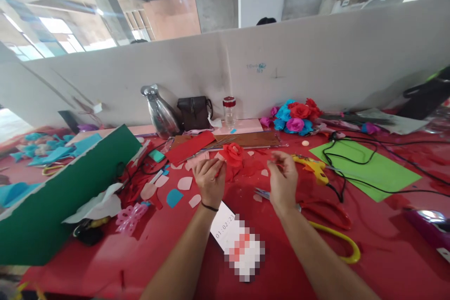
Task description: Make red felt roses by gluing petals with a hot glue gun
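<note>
My left hand [211, 179] is closed, its fingertips pinched against the edge of a red paper flower [232, 153]. The flower's lower part and whatever lies inside the fist are hidden. Across a small gap to the right, my right hand [284, 182] is raised with thumb and fingers pressed together; a thin bit of red shows at the fingertips, too small to name. Beneath the right wrist lie scissors [342, 247] with red and yellow handles. A yellow glue gun [312, 167] rests just right of that hand. Between my forearms lies a phone [221, 227] showing a timer.
Pink and blue paper petals [175, 198] are scattered on the red table. A green board [70, 201] stands at left; a light green sheet [372, 168] with black cables lies right. Behind are a steel jug [160, 112], dark bag [194, 113], glass jar [229, 111] and paper flower bunch [295, 116].
</note>
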Tool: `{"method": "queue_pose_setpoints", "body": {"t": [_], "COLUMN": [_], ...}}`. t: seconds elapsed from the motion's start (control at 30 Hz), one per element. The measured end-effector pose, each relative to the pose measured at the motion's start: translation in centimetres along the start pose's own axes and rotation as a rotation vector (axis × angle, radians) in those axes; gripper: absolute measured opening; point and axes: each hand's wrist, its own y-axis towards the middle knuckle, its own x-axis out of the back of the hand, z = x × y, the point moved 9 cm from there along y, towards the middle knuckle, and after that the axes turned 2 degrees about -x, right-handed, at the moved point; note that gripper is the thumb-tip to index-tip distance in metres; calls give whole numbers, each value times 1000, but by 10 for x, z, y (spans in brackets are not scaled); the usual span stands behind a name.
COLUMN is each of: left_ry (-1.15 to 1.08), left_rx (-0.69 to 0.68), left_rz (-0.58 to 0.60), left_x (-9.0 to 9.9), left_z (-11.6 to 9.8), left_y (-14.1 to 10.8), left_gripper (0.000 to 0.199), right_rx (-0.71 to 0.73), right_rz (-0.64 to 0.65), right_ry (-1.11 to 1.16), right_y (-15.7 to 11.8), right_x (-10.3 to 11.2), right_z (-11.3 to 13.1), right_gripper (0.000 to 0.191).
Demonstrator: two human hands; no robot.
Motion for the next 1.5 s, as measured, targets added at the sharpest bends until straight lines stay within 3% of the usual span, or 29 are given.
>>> {"method": "queue_pose_setpoints", "body": {"t": [0.13, 0.37, 0.47, 0.57, 0.67, 0.8, 0.9, 1.03, 1.17, 1.33, 1.43, 1.5], "left_ry": [91, 453, 554, 489, 225, -287, -512, -661, -792, -842, -818, -805], "left_rx": [-85, -581, -660, -509, -194, 283, 458, 550, 671, 829, 797, 766], "left_rz": [7, 26, -8, -30, 16, 91, 97, 78, 132, 189, 260, 291], "left_x": [-1, -13, -14, -6, -3, -18, -28, -31, -40, -49, -53, -54], "left_z": [-5, -45, -47, -33, -5, 34, 43, 48, 52, 57, 54, 51], "left_y": [-2, -17, -18, -6, 5, 1, -5, -7, -13, -26, -27, -25], "left_gripper": [14, 7, 9, 11, 9, 12, 17, 23, 18, 14, 9, 6], "right_rx": [13, 193, 227, 179, 130, 46, 23, 27, 64, 167, 373, 391], "right_rz": [267, 325, 346, 291, 62, -265, -321, -262, -182, -24, 187, 296], "right_ry": [-39, -119, -87, -19, 109, 407, 532, 488, 348, -171, -462, -559], "right_y": [-25, -33, -35, -29, -9, 22, 34, 33, 29, 26, 10, 0], "right_x": [-29, -40, -38, -28, -1, 41, 52, 48, 39, 19, -12, -27], "right_z": [13, 23, 29, 31, 28, 14, 9, 10, 10, 12, 22, 19], "right_gripper": [20, 18, 15, 16, 20, 24, 28, 30, 33, 43, 24, 20]}}
